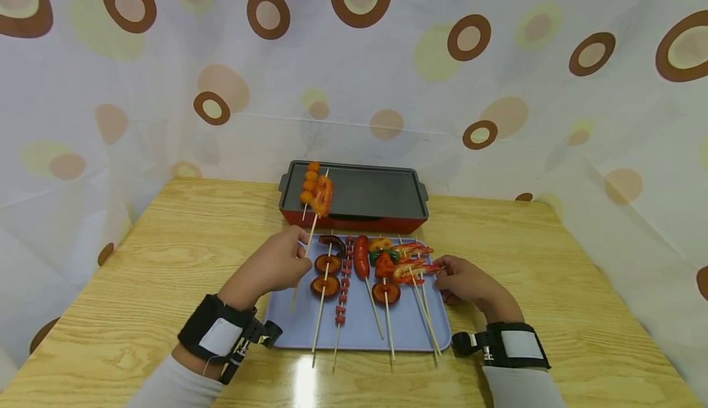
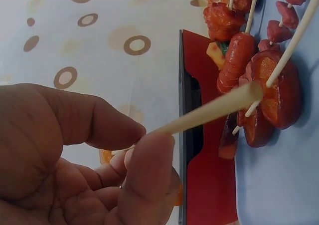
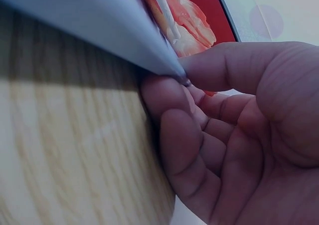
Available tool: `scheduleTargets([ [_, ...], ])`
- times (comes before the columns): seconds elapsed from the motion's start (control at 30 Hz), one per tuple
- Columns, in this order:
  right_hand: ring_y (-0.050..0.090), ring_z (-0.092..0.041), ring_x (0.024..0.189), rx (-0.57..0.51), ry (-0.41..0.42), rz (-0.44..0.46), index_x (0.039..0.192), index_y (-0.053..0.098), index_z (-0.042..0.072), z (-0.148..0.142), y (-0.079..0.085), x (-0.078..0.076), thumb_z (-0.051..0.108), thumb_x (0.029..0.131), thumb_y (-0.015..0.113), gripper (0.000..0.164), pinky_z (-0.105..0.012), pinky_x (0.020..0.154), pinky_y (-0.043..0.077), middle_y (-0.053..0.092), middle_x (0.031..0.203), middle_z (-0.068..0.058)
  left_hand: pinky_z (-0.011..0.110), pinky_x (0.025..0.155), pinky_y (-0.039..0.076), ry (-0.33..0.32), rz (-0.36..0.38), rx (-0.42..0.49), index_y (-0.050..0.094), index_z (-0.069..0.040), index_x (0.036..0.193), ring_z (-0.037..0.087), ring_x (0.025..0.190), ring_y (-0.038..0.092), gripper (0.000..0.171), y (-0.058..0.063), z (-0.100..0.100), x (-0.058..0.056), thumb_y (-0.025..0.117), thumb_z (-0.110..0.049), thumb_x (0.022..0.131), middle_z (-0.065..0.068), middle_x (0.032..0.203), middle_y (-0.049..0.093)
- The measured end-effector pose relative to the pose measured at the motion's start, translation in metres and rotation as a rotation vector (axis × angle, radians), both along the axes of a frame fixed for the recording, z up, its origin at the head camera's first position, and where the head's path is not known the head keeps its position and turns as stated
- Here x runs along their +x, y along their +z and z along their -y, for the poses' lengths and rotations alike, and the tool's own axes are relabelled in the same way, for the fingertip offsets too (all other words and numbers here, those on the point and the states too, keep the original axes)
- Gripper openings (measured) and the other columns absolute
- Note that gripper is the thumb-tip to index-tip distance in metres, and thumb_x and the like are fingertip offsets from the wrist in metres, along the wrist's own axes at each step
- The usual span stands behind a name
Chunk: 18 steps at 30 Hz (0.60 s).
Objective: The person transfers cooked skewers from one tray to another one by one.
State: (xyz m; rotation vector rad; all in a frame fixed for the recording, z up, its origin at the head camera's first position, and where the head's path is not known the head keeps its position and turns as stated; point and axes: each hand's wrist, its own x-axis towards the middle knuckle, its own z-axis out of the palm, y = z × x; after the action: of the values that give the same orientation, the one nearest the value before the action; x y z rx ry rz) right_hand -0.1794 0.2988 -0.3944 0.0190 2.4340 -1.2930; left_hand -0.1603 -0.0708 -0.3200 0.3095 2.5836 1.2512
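My left hand [image 1: 275, 265] pinches the stick of a skewer [image 1: 322, 196] between thumb and fingers. Its glazed orange piece, perhaps a chicken wing, is raised in front of the grill pan's left end. In the left wrist view the stick's blunt end points toward the camera. On the right, my right hand [image 1: 463, 285] grips the rim of the pale blue tray [image 1: 287, 334], thumb above and fingers below, as the right wrist view shows. A skewer of orange balls [image 1: 308, 185] lies at the left of the grill pan [image 1: 370, 190].
On the tray lie skewers of mushroom slices [image 1: 325, 286], small red pieces [image 1: 341, 298], a sausage [image 1: 361, 257], mixed vegetables [image 1: 385, 265] and shrimp [image 1: 412, 271]. Several sticks overhang its front rim. The red-sided grill stands behind it on the wooden table [image 1: 182, 236], before a patterned cloth [image 1: 354, 76].
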Motion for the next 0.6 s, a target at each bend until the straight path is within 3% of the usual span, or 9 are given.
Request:
scheduleTargets([
  [0.27, 0.056, -0.021, 0.069, 0.005, -0.009, -0.004, 0.125, 0.047, -0.006, 0.001, 0.000, 0.000, 0.002, 0.091, 0.059, 0.037, -0.033, 0.058, 0.049, 0.055, 0.088, -0.011, 0.029, 0.052, 0.043, 0.017, 0.058, 0.080, 0.048, -0.002, 0.113, 0.019, 0.057, 0.054, 0.028, -0.007, 0.004, 0.009, 0.055, 0.002, 0.086, 0.009, 0.085, 0.049],
  [0.6, 0.057, -0.021, 0.069, 0.002, -0.017, 0.001, 0.125, 0.048, -0.005, 0.003, -0.001, 0.000, 0.002, 0.090, 0.060, 0.038, -0.032, 0.058, 0.050, 0.055, 0.087, -0.011, 0.029, 0.050, 0.043, 0.050, 0.101, 0.071, 0.048, 0.000, 0.108, 0.021, 0.055, 0.056, 0.025, -0.023, 0.002, 0.021, 0.057, 0.002, 0.085, 0.010, 0.082, 0.050],
])
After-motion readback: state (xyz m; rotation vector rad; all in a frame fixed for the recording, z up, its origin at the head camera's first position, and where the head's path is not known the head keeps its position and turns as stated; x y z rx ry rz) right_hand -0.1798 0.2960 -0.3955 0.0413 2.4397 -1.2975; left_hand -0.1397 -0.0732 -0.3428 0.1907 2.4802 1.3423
